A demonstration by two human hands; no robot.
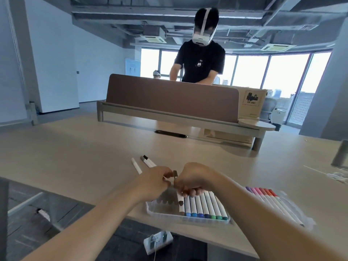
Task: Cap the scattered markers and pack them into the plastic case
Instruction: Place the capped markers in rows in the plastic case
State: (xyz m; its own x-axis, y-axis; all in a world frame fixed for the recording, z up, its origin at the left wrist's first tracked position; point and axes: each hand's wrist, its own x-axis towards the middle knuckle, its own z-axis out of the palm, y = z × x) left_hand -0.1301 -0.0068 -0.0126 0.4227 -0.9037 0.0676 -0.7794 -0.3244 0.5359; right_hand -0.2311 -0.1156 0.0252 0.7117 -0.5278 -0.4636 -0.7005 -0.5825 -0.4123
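Note:
My left hand (157,180) and my right hand (190,180) meet just above the clear plastic case (150,209). My left fingers pinch a small brown cap (170,174). My right hand grips a marker whose dark tip (175,173) points up beside that cap; its body is hidden in my fist. The case holds a row of white markers (203,205) with brown, blue and green ends, and its left part is bare. Three loose markers (146,162) lie on the table beyond my hands.
The case's other half (273,202), with purple, pink and red markers, lies open to the right. A brown desk divider (171,97) stands at the far side, and a person with a headset works behind it. The table edge runs near my left forearm.

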